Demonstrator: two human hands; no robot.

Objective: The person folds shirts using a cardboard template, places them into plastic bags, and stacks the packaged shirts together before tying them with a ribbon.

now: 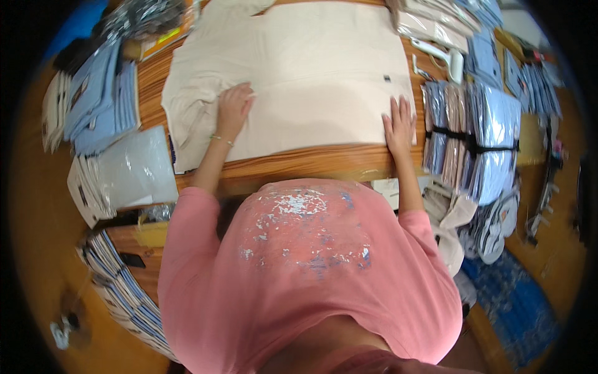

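Note:
A cream garment (311,81) lies spread over the wooden table (299,163), with a small dark tag (387,78) near its right edge. Its left part is bunched into folds, while the middle and right lie nearly smooth. My left hand (234,111) rests on the cloth beside those folds, fingers extended and close together. At the garment's near right corner, my right hand (400,124) lies flat with its fingers slightly spread, partly on the cloth's edge. Neither hand lifts anything.
Bagged folded garments tied with a black band (473,134) stand at the right, below a white handheld device (453,62). Blue folded garments (96,103) and a clear-wrapped stack (134,168) sit at the left. A lower stack (128,299) and a dark phone (132,260) are nearer.

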